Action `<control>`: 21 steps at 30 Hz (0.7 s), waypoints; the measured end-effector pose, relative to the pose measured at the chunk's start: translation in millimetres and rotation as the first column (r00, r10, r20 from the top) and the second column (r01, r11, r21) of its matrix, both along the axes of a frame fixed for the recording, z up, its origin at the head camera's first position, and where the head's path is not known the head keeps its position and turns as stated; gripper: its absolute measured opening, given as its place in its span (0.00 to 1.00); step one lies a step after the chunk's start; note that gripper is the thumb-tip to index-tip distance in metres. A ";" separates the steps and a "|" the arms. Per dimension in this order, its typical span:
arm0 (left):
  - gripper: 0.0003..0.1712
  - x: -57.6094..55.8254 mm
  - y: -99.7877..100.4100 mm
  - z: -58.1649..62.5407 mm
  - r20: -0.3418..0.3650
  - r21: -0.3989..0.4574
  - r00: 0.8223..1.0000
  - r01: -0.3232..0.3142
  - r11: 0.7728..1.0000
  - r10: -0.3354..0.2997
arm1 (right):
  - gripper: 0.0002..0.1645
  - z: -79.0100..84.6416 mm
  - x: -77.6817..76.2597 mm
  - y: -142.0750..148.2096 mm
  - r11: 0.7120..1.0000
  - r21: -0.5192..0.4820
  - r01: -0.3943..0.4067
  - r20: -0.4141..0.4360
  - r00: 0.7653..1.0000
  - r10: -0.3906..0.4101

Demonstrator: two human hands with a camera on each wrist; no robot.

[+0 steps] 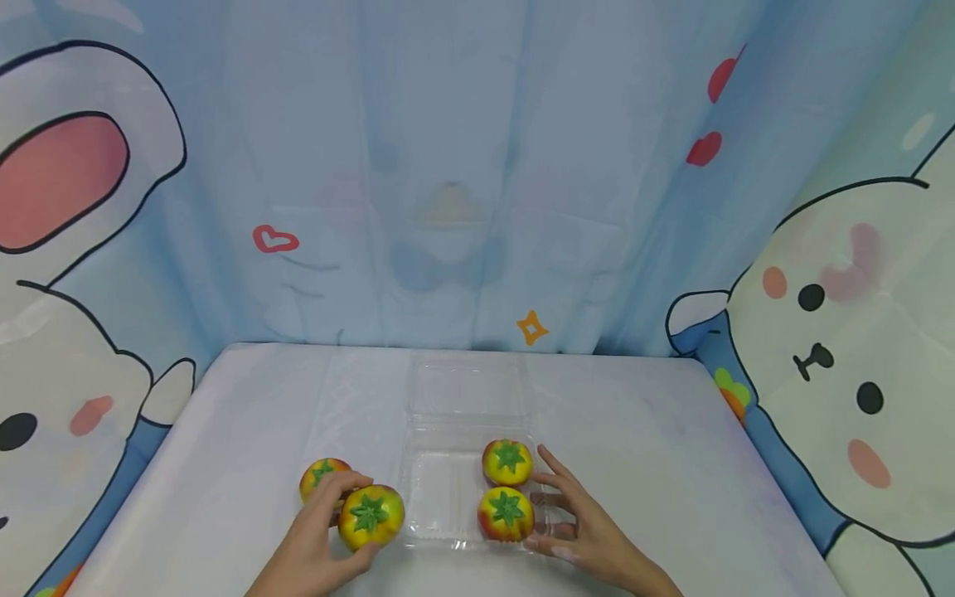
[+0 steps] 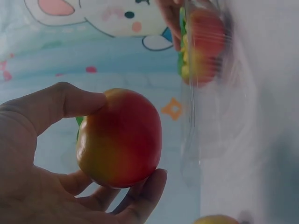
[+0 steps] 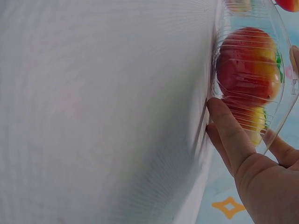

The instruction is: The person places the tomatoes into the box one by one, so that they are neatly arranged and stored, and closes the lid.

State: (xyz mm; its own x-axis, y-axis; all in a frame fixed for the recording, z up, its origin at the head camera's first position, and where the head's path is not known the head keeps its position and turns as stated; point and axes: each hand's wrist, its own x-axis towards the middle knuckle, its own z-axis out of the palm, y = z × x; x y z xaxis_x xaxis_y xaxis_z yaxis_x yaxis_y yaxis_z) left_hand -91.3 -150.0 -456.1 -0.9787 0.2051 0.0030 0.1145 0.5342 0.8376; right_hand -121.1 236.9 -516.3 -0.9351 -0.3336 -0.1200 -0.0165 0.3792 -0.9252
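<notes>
My left hand [image 1: 328, 531] holds a red-and-yellow persimmon [image 1: 370, 516] with a green leafy top, left of a clear plastic clamshell box [image 1: 436, 497]. In the left wrist view, thumb and fingers pinch this persimmon [image 2: 121, 140] from opposite sides, off the table. Another persimmon [image 1: 321, 474] sits behind the left hand, partly hidden. Inside the box, along its right side, are a far persimmon [image 1: 507, 462] and a near persimmon [image 1: 506, 513]. My right hand [image 1: 578, 526] rests with spread, fairly straight fingers against the box's right wall, as the right wrist view also shows.
The box's transparent lid [image 1: 470, 390] lies folded back towards the far edge of the white-covered table [image 1: 634, 431]. A blue cartoon curtain [image 1: 448, 166] hangs behind the table and around both sides.
</notes>
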 end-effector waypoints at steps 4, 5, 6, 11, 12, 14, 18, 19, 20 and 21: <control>0.39 -3.5 11.8 0.7 -0.019 -0.009 0.997 0.075 0.997 -0.075 | 0.50 0.7 2.3 -0.6 1.000 0.006 0.005 -0.005 1.000 -0.005; 0.39 -4.4 14.8 0.1 -0.020 -0.011 0.995 0.093 0.996 -0.093 | 0.50 0.9 2.9 -0.7 1.000 0.010 0.006 -0.007 1.000 -0.006; 0.39 -5.4 17.5 -0.5 -0.019 -0.012 0.994 0.111 0.994 -0.111 | 0.49 1.0 3.7 -0.8 1.000 0.014 0.008 -0.009 1.000 -0.008; 0.36 -13.8 26.8 -3.4 -0.032 -0.020 0.981 0.190 0.982 -0.190 | 0.49 2.3 3.8 -1.3 1.000 0.015 -0.001 -0.020 1.000 0.001; 0.36 -15.7 28.0 -3.8 -0.033 -0.017 0.979 0.199 0.980 -0.199 | 0.49 2.3 3.9 -1.1 1.000 0.012 -0.003 -0.023 1.000 0.003; 0.36 -20.0 30.3 -4.8 -0.038 -0.015 0.976 0.213 0.977 -0.213 | 0.49 2.1 4.0 -0.8 1.000 0.010 -0.006 -0.027 1.000 0.007; 0.36 -29.2 34.3 -5.7 -0.045 -0.026 0.968 0.247 0.969 -0.248 | 0.49 1.6 3.9 -0.5 1.000 0.012 -0.005 -0.029 1.000 0.005; 0.35 -31.8 35.3 -5.7 -0.045 -0.034 0.965 0.258 0.965 -0.260 | 0.49 1.5 3.6 -0.5 1.000 0.012 -0.001 -0.025 1.000 0.002; 0.36 -34.3 36.2 -5.3 -0.042 -0.039 0.961 0.270 0.962 -0.272 | 0.49 1.3 3.2 -0.6 1.000 0.010 0.002 -0.022 1.000 -0.002; 0.35 -37.0 37.2 -5.0 -0.038 -0.044 0.958 0.282 0.958 -0.284 | 0.49 1.4 3.0 -0.8 1.000 0.009 0.001 -0.023 1.000 -0.001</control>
